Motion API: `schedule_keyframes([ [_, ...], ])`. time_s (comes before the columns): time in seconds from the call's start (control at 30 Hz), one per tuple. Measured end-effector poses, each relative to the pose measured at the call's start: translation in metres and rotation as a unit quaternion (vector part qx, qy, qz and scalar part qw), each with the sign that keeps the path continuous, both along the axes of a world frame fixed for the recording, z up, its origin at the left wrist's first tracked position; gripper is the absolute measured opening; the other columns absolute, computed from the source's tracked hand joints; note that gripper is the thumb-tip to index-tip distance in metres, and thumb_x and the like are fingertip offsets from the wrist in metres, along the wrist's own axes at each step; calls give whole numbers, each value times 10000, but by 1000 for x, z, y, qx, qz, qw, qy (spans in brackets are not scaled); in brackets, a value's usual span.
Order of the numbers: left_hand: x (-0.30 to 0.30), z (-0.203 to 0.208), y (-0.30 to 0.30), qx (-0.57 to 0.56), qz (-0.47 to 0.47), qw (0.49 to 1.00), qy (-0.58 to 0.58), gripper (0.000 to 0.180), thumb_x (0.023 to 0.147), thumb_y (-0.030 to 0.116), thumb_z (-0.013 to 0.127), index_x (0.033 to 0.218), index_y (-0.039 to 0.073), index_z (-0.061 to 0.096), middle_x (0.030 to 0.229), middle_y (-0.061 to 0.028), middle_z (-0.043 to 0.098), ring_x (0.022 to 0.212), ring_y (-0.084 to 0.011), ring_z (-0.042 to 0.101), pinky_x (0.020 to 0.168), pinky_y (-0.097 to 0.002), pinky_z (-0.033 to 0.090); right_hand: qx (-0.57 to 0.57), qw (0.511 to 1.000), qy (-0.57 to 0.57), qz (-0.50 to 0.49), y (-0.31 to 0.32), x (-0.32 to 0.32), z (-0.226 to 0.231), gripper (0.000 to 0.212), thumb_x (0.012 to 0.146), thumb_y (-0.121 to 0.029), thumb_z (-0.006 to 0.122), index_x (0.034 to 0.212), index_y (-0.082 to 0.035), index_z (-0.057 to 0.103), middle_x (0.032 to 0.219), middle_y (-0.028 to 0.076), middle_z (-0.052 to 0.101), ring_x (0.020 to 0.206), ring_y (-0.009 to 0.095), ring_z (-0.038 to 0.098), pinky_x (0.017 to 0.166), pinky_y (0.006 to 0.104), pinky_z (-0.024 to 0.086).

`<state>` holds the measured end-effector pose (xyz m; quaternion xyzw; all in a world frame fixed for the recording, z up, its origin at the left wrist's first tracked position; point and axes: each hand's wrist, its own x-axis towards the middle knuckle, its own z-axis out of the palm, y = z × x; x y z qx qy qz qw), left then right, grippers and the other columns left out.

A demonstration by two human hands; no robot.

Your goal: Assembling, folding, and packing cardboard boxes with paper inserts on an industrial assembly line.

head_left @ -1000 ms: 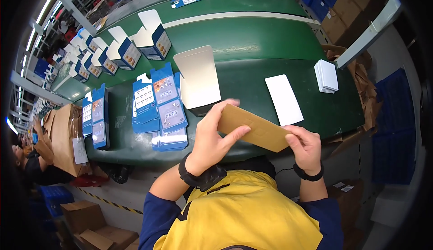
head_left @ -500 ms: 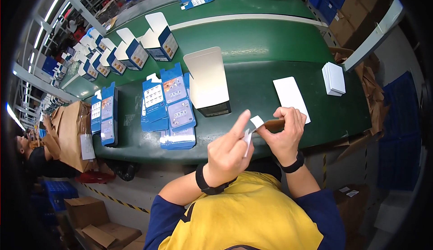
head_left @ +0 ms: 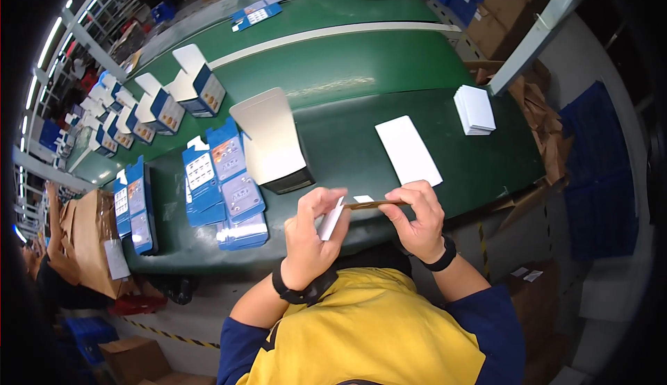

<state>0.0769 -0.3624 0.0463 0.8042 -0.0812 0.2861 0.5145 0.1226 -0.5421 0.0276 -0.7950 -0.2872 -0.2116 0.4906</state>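
Note:
Between my hands, above the table's near edge, is a folding cardboard insert [head_left: 375,205], seen nearly edge-on, brown with white end flaps. My left hand [head_left: 310,226] is closed round its left end, by a white flap [head_left: 329,225]. At the other end, the thumb and fingers of my right hand [head_left: 420,219] pinch the brown edge. Just beyond them a flat white card sheet [head_left: 408,150] lies on the green table. A box [head_left: 274,145] with a tall raised white lid stands open to the left of the sheet.
Flat blue printed cartons [head_left: 240,176] lie in overlapping piles at left, with another stack [head_left: 139,208] farther left. Open boxes [head_left: 198,86] stand in a row at far left. White folded pieces [head_left: 475,110] are stacked at right, near a metal post [head_left: 538,34].
The insert has been turned more level, and my left index finger has come down from pointing up to curl at its end. The whole view has shifted, so the table's things appear farther left.

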Motion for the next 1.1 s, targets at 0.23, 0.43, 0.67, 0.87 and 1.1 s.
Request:
schedule_keyframes([
  [0.23,-4,5,10,110,-36,993,31,399,784,-77,618,1173,2,576,914,-183,664,791,-278,681,699,-280,513,-96,989,115,2,-79,95,-4,608,806,-354,676,1247,17,484,1255,194,534,1175,344,506,972,411,393],
  [0.43,2,-3,12,119,-51,992,-1,527,715,-125,554,1211,52,582,1001,-165,660,810,-311,659,686,-322,522,-354,862,202,-303,-180,171,-64,803,807,-527,595,1314,65,402,1366,272,399,1267,380,389,1057,513,257],
  [0.67,3,-13,14,152,-72,986,2,577,677,-118,526,1217,78,586,976,-166,661,803,-308,654,681,-328,521,-346,890,104,-279,-168,141,-41,459,845,-407,609,1136,-53,620,1078,211,625,980,380,602,845,415,481],
  [0.87,6,-8,5,64,-93,992,58,504,763,-116,538,1233,64,561,1000,-177,651,824,-331,650,706,-313,517,-345,901,-8,-263,-190,163,-24,220,909,-233,543,943,-49,659,808,179,657,729,357,638,632,416,517],
  [1.1,2,-7,6,58,-107,988,98,448,801,-109,535,1222,42,555,1092,-166,635,911,-318,651,772,-293,508,-321,905,94,-262,-189,158,-14,204,898,-209,553,937,-47,670,804,175,660,785,355,637,671,387,515],
])
